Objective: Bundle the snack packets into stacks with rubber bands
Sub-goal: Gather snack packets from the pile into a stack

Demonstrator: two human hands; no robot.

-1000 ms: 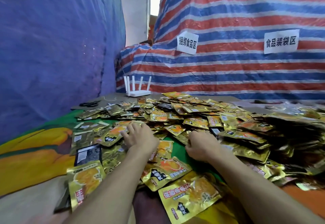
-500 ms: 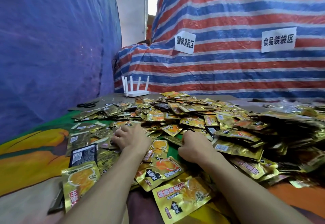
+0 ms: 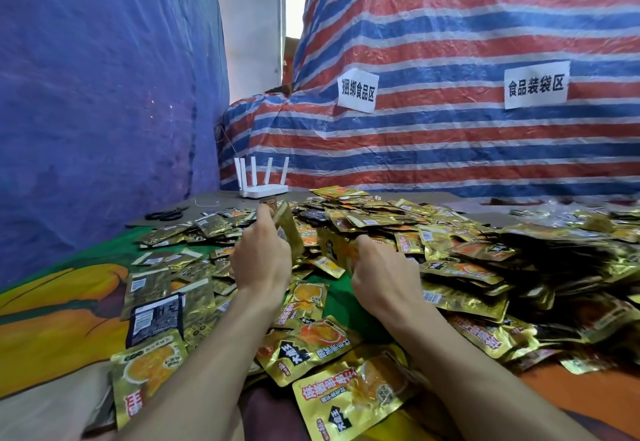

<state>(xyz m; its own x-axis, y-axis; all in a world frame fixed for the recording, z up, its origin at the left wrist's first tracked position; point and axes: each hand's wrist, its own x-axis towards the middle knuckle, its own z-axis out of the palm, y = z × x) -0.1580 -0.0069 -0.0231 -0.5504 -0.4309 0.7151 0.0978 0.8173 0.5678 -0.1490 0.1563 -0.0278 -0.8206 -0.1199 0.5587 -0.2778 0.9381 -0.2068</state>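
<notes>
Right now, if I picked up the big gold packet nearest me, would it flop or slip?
Probably bendy, not stiff: the gold packet is thin crinkled foil. Likely light: the left hand holds similar packets upright. Its glossy skin may slide on the pile beneath.

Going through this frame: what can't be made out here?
Head view: how many upright packets the left hand pinches; its back hides the fingers.
Whether the right hand grips the blurred packet beside it.
Whether the thin loop by the scissors is a rubber band: too small.
The packet pile runs past the right edge.
</notes>
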